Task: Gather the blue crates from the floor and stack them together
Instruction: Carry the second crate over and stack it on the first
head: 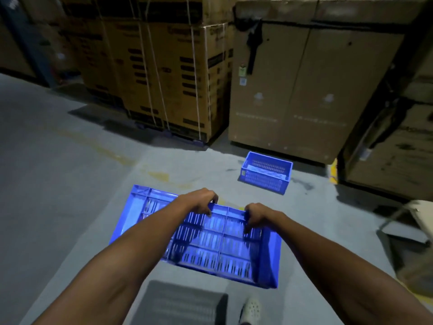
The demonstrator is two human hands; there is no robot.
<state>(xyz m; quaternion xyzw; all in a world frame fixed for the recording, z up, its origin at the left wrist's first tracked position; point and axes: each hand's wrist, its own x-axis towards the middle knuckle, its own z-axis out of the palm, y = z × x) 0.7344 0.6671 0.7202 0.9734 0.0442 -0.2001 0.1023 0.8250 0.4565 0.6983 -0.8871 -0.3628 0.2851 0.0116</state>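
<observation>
**Q:** Nearest to you?
**A:** Grey ribbed block (180, 301) at 6 o'clock. Your white shoe (251, 309) is just beside it at 5.

**Q:** Hands?
**A:** Both are on the big blue crate (210, 249), dead centre. Your left hand (201, 202) and right hand (254, 215) hook over its far long edge, fingers curled and clamped on the rim, hands near each other. The slotted face tilts toward you. Can't tell if its near edge touches the floor.

**Q:** Other crate?
**A:** Small blue crate (266, 173) at 1 o'clock, on the floor, open top up, well apart from yours. It sits near the foot of the plain cartons (304, 90).

**Q:** Room to move?
**A:** Open grey floor (58, 184) from 7 to 10 o'clock. Strapped cartons (164, 78) wall off 11 to 12. A pale tilted panel (419, 221) crowds 3 o'clock.
</observation>
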